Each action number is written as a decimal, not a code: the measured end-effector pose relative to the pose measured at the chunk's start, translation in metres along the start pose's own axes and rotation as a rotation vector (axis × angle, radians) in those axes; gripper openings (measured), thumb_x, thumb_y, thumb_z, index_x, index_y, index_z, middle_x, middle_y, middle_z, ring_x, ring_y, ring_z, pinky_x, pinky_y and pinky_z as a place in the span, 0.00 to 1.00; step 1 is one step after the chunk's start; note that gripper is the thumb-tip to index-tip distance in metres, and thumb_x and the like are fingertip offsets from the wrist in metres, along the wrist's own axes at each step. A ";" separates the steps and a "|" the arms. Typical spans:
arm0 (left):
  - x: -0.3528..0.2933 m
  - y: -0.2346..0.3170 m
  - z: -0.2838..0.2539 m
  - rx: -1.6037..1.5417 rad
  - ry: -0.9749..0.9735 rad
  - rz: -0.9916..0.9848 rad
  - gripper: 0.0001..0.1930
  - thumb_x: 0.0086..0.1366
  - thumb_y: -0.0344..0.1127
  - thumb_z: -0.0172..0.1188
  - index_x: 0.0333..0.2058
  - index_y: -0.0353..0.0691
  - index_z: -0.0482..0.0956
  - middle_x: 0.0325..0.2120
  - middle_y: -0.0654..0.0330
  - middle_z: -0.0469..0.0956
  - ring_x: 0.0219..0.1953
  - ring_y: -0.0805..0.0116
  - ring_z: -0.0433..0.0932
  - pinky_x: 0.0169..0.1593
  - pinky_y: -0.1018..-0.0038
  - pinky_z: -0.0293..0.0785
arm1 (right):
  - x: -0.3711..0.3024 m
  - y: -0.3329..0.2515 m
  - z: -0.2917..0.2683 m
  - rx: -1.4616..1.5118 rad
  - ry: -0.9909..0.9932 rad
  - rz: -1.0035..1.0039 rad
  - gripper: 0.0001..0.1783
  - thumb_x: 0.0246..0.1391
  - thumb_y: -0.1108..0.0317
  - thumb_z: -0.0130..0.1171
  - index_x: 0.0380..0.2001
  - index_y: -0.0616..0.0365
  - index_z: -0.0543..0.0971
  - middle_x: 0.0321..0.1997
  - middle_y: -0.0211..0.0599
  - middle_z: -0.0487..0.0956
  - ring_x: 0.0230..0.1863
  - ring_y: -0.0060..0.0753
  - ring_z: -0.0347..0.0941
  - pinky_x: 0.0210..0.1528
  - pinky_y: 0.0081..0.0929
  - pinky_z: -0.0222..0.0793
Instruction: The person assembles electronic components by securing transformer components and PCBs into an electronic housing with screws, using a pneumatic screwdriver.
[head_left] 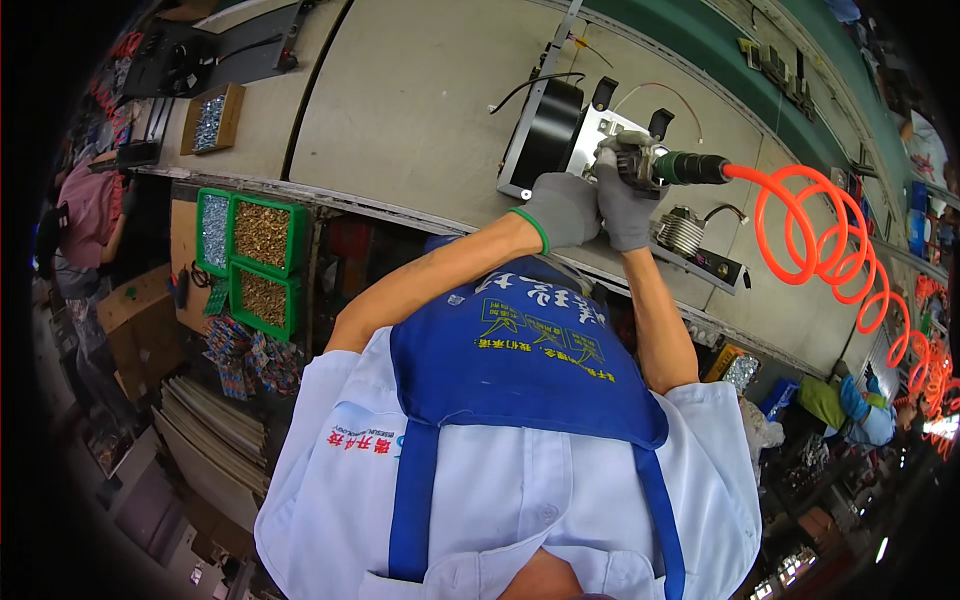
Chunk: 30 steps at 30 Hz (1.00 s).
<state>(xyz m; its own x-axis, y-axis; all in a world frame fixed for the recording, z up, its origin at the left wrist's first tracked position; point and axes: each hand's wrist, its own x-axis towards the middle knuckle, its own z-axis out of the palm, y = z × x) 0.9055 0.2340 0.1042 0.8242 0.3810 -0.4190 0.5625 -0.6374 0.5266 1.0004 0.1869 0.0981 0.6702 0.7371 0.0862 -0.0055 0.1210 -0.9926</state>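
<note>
Both hands gloved in grey knit, meeting upper right of centre in the frame. Right hand (628, 205): fingers curled fully closed around the grip of a pneumatic screwdriver (668, 167), a dark green-black tool lying roughly level, its tail pointing right into a coiled orange air hose (812, 232) that loops away toward the right edge. Left hand (563, 208): glove with a green cuff band, pressed just beside the right hand and touching it; fingers folded inward, but what they grip, if anything, is hidden behind the glove back, so cannot tell. The tool's nose sits over a metal assembly (585, 135) on the pale workbench (400, 110): a black round part against a bright metal bracket with black tabs, thin wires trailing off it. Just right of the hands, a small ribbed silver cylinder (682, 231) on a strip at the bench edge. Packages and bins: upper left, a shallow brown cardboard box (212, 119) of silvery screws on the bench. Below it, left of centre, green plastic bins (256, 262) hung at the bench front, one with silver fasteners, two with brass-coloured ones. Under these, a cluster of small multicoloured packets (245, 355). Brown cartons (135, 310) at far left. Labels: the blue apron (520, 350) carries yellow-green printed characters and square marks across the chest; the white shirt (350, 470) has small red and blue lettering on the left shoulder. Another person in a dark pink top (90, 210) at far left edge.
</note>
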 end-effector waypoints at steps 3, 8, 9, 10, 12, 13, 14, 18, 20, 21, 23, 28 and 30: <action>0.002 -0.004 0.005 0.005 0.030 0.042 0.12 0.57 0.41 0.54 0.30 0.45 0.85 0.28 0.54 0.84 0.34 0.55 0.84 0.36 0.59 0.78 | -0.001 0.006 -0.004 -0.058 -0.001 -0.005 0.18 0.48 0.84 0.59 0.44 0.63 0.74 0.36 0.33 0.78 0.36 0.21 0.76 0.40 0.20 0.74; 0.003 -0.002 -0.002 -0.027 0.008 0.004 0.15 0.58 0.44 0.52 0.29 0.43 0.84 0.28 0.53 0.83 0.35 0.53 0.83 0.38 0.58 0.78 | -0.006 -0.001 -0.004 -0.106 0.042 0.035 0.18 0.48 0.85 0.57 0.44 0.62 0.72 0.36 0.33 0.77 0.36 0.20 0.75 0.41 0.22 0.74; 0.004 -0.003 -0.001 -0.029 0.011 0.005 0.15 0.58 0.44 0.52 0.29 0.43 0.84 0.28 0.53 0.83 0.35 0.53 0.83 0.38 0.58 0.78 | -0.006 -0.003 -0.005 -0.109 0.042 -0.023 0.18 0.49 0.85 0.56 0.45 0.62 0.71 0.36 0.33 0.77 0.36 0.21 0.75 0.41 0.22 0.74; 0.005 -0.004 0.002 -0.046 0.022 0.025 0.15 0.59 0.44 0.51 0.29 0.43 0.84 0.27 0.52 0.83 0.35 0.52 0.83 0.37 0.58 0.78 | -0.005 -0.004 -0.005 -0.111 0.044 -0.081 0.18 0.49 0.84 0.56 0.45 0.61 0.70 0.36 0.34 0.77 0.36 0.21 0.75 0.41 0.23 0.74; 0.005 -0.006 0.007 -0.062 0.026 0.049 0.14 0.59 0.44 0.51 0.30 0.43 0.83 0.27 0.52 0.83 0.35 0.52 0.83 0.37 0.57 0.78 | -0.005 -0.001 -0.010 -0.088 0.059 -0.038 0.18 0.49 0.84 0.55 0.45 0.61 0.70 0.36 0.34 0.77 0.36 0.21 0.74 0.41 0.23 0.74; 0.005 -0.006 0.010 -0.065 0.057 0.052 0.14 0.59 0.43 0.51 0.30 0.43 0.83 0.26 0.52 0.82 0.34 0.51 0.83 0.36 0.57 0.78 | -0.005 0.000 -0.012 -0.063 0.074 0.006 0.18 0.50 0.83 0.55 0.46 0.61 0.69 0.36 0.35 0.77 0.36 0.21 0.74 0.41 0.23 0.74; 0.004 -0.005 0.010 -0.073 0.084 0.048 0.13 0.59 0.43 0.51 0.30 0.43 0.83 0.25 0.51 0.82 0.34 0.51 0.83 0.36 0.56 0.78 | -0.004 -0.002 -0.011 -0.103 0.060 -0.039 0.18 0.51 0.83 0.54 0.46 0.61 0.69 0.36 0.36 0.77 0.36 0.22 0.74 0.41 0.23 0.74; -0.001 -0.007 0.005 -0.093 0.132 0.080 0.12 0.58 0.42 0.53 0.29 0.42 0.82 0.25 0.52 0.82 0.34 0.51 0.82 0.36 0.58 0.78 | -0.009 -0.004 -0.006 -0.069 0.027 -0.030 0.16 0.51 0.82 0.56 0.43 0.61 0.69 0.36 0.36 0.77 0.37 0.23 0.74 0.41 0.23 0.74; -0.004 -0.006 0.003 -0.038 0.101 0.117 0.10 0.57 0.40 0.55 0.30 0.42 0.81 0.27 0.54 0.82 0.34 0.54 0.81 0.37 0.60 0.78 | -0.013 -0.001 -0.003 -0.157 0.000 -0.128 0.16 0.51 0.82 0.57 0.43 0.61 0.68 0.37 0.36 0.77 0.38 0.23 0.74 0.41 0.23 0.74; -0.003 -0.008 0.008 -0.043 0.098 0.110 0.10 0.57 0.40 0.55 0.30 0.42 0.81 0.27 0.54 0.82 0.34 0.54 0.81 0.37 0.60 0.78 | -0.015 0.000 -0.001 -0.241 -0.030 -0.229 0.17 0.50 0.82 0.57 0.43 0.60 0.68 0.37 0.36 0.76 0.38 0.23 0.75 0.42 0.24 0.74; 0.000 -0.011 0.018 0.012 0.151 0.137 0.09 0.56 0.39 0.56 0.32 0.43 0.80 0.29 0.56 0.82 0.35 0.56 0.81 0.37 0.62 0.78 | -0.016 -0.001 -0.002 -0.303 -0.071 -0.250 0.18 0.50 0.82 0.57 0.45 0.61 0.67 0.38 0.38 0.76 0.39 0.25 0.75 0.44 0.26 0.74; 0.002 -0.012 0.022 -0.077 0.203 0.079 0.09 0.56 0.39 0.57 0.32 0.44 0.81 0.29 0.58 0.82 0.36 0.59 0.81 0.37 0.63 0.78 | -0.023 0.004 -0.009 -0.205 0.068 -0.134 0.17 0.50 0.82 0.56 0.44 0.61 0.67 0.41 0.41 0.76 0.43 0.30 0.76 0.50 0.30 0.74; 0.001 -0.011 0.018 -0.098 0.218 0.072 0.09 0.56 0.40 0.59 0.31 0.45 0.83 0.29 0.60 0.83 0.37 0.61 0.82 0.37 0.65 0.78 | -0.026 0.006 -0.015 -0.296 0.074 -0.219 0.17 0.51 0.80 0.57 0.44 0.62 0.68 0.43 0.43 0.77 0.46 0.32 0.75 0.53 0.33 0.72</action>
<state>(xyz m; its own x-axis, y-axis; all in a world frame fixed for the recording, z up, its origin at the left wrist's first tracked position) 0.8988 0.2296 0.0847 0.8512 0.4791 -0.2141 0.4968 -0.6042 0.6230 0.9940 0.1582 0.0887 0.6837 0.6637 0.3034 0.3515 0.0647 -0.9339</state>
